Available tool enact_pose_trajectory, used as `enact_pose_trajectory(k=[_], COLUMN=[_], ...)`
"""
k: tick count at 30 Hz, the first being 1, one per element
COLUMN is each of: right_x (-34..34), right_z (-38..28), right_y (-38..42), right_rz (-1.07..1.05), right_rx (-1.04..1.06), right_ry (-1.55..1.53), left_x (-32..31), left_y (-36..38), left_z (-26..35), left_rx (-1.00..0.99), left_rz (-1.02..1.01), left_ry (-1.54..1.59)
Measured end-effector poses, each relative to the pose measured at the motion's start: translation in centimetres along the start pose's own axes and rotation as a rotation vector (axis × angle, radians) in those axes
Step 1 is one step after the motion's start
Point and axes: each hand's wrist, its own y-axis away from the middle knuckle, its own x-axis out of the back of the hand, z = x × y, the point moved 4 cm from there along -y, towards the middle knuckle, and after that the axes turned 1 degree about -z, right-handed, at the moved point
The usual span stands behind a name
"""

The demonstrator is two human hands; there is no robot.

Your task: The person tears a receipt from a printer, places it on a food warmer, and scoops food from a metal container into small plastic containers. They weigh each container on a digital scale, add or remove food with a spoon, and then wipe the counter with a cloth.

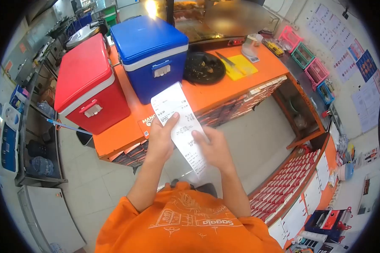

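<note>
A long white printed receipt (pixel 183 133) is held up in front of the orange shirt, over the near edge of the orange counter (pixel 109 145). My left hand (pixel 161 137) grips its left edge, with the thumb lying on the print. On the right edge, lower down, my right hand (pixel 213 147) pinches the paper, thumb on top. Behind the receipt's upper end stands a closed blue cooler box (pixel 152 78), with a closed red cooler box (pixel 93 86) to its left. The fingers beneath the paper are hidden.
A black round pan (pixel 204 68) with food bits lies on the counter, beside a yellow cutting board (pixel 242 69) with a knife (pixel 228 61) and a small scale (pixel 250 54). Colored baskets (pixel 303 56) line the right side. Rows of red-and-white packs (pixel 283 181) fill a rack at lower right.
</note>
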Motion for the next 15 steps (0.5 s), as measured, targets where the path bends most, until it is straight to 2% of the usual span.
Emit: enact_pose_trajectory(k=[3,7,9,10,12,13,15], right_x=[1.6,5.9,8.7,10.0,12.6,14.3,18.2], right_z=[0.6,1.7,2.3,3.1,3.7,4.4,4.9], right_y=[-2.8,-6.2,-6.9,-7.7,-8.8,-9.4,-10.8], right_rz=[0.074,0.120,0.204,0.197,0.281,0.269,0.332], right_rx=[0.134,0.113,0.239,0.237,0.449,0.456,0.590], right_ry=[-0.025,0.136,0.550,0.553,0.879,0.878,0.807], left_x=[-1.9,-5.9,-7.9,-8.9,-11.0,-11.9,-13.9], left_y=[-2.0,-5.9,-7.8,-9.1,-11.5,-12.5,-14.9], left_z=[-0.4,-3.7,-5.9,-7.1,-9.8,-11.3,-14.3], left_rx=[-0.052,-0.123,-0.109,-0.100,-0.033,0.036,-0.005], left_rz=[0.041,0.083,0.060,0.049,0.087,0.120,0.130], left_ry=[-0.200,-0.470,-0.475,-0.476,-0.381,-0.292,-0.201])
